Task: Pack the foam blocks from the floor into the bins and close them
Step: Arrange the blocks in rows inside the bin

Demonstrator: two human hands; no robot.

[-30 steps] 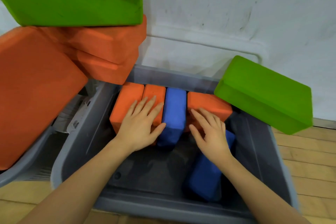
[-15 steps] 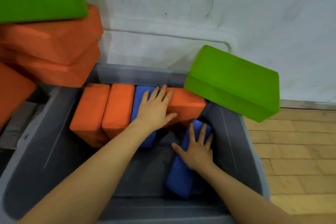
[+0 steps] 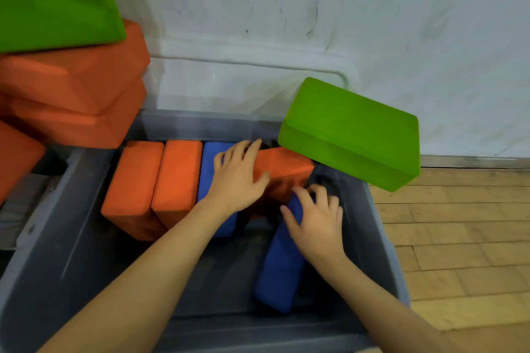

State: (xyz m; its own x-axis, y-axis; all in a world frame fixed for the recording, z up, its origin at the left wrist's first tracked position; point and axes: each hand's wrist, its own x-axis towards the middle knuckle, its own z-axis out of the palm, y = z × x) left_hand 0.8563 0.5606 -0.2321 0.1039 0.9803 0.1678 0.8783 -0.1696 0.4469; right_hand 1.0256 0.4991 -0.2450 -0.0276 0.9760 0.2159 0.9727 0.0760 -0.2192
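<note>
A grey bin (image 3: 71, 238) holds foam blocks. Two orange blocks (image 3: 152, 183) stand side by side at its far left, with an upright blue block (image 3: 208, 169) beside them. My left hand (image 3: 238, 178) lies with straight fingers across that blue block and a tilted orange block (image 3: 286, 172). My right hand (image 3: 315, 223) grips the upper end of a second blue block (image 3: 279, 272), which lies slanted at the bin's right side; its fingers curl over the end. A green block (image 3: 352, 132) perches on the bin's far right corner.
A stack of orange blocks (image 3: 74, 89) and a green block (image 3: 51, 14) overhangs the bin's left side. A white wall (image 3: 344, 23) stands right behind the bin. Wooden floor (image 3: 459, 223) lies to the right. The bin's clear lid (image 3: 229, 86) leans against the wall.
My right hand has slid up the slanted blue block and curled its fingers over the top end. My left hand stays across the upright blue and tilted orange blocks.
</note>
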